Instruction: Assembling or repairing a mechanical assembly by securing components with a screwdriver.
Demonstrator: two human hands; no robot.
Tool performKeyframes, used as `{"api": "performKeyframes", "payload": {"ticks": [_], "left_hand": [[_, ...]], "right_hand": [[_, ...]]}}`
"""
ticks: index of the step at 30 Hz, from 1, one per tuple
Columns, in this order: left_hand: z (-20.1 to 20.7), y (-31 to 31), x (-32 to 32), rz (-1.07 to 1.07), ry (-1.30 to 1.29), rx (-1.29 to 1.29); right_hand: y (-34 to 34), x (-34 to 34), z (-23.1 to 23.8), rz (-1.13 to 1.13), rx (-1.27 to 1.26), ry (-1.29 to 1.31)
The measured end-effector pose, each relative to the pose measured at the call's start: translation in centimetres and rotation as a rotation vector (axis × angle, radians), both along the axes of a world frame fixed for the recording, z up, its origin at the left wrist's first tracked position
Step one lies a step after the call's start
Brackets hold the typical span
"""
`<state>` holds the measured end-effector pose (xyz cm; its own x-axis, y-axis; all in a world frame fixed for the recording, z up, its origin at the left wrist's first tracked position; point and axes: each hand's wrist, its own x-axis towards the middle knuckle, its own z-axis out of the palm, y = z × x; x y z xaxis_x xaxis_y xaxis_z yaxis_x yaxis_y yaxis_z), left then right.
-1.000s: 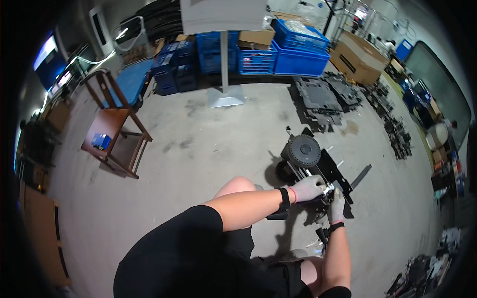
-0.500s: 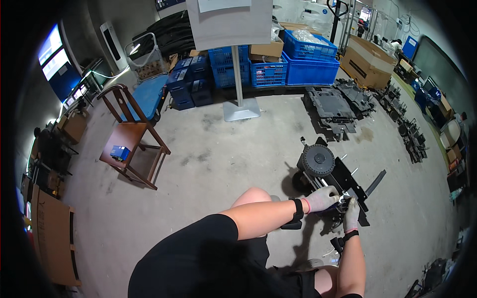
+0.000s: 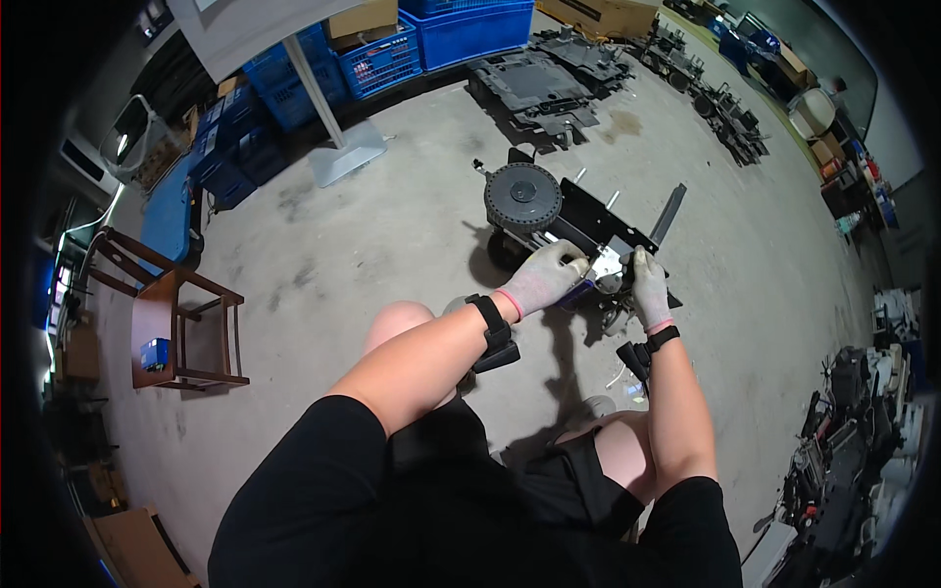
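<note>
A black wheeled chassis (image 3: 600,218) lies tilted on the floor ahead of me, with a large round dark wheel (image 3: 523,196) on top and a bare silver metal bracket (image 3: 610,263) at its near side. My left hand (image 3: 545,278), in a pale knit glove, reaches the bracket's left side, thumb and fingers curled together; whatever is between them is too small to name. On the other side, my gloved right hand (image 3: 650,289) has its fingers closed at the chassis's near right edge, beside the bracket. Small casters below the bracket are partly hidden.
A wooden chair (image 3: 162,318) carrying a small blue box (image 3: 154,354) stands at left. Blue crates (image 3: 470,41) and a sign stand (image 3: 348,155) are behind. Dark chassis parts (image 3: 534,86) lie on the floor at the back, and piled parts (image 3: 833,441) sit at right.
My view has swung right and down, so the chassis appears higher and further left. Both hands stay at the bracket; the left hand's thumb and fingers now show more plainly.
</note>
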<state>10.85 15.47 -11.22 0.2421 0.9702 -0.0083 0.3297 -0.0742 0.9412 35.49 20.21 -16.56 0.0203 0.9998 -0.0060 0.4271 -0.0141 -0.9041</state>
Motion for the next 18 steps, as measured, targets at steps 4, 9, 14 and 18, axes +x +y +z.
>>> {"api": "performKeyframes", "payload": {"ticks": [4, 9, 14, 18], "left_hand": [[-0.3, -0.2, 0.3, 0.000, -0.042, 0.014], [0.0, -0.6, 0.2, 0.009, -0.044, 0.009], [-0.1, -0.5, 0.2, 0.007, -0.044, -0.009], [-0.1, -0.3, 0.1, -0.004, -0.056, -0.017]], "right_hand": [[0.0, 1.4, -1.7, 0.005, -0.110, 0.058], [-0.4, 1.1, -2.7, 0.014, -0.172, 0.144], [0.0, 1.3, -3.2, 0.033, -0.251, 0.215], [1.1, 1.8, -5.2, 0.057, -0.106, -0.027]]}}
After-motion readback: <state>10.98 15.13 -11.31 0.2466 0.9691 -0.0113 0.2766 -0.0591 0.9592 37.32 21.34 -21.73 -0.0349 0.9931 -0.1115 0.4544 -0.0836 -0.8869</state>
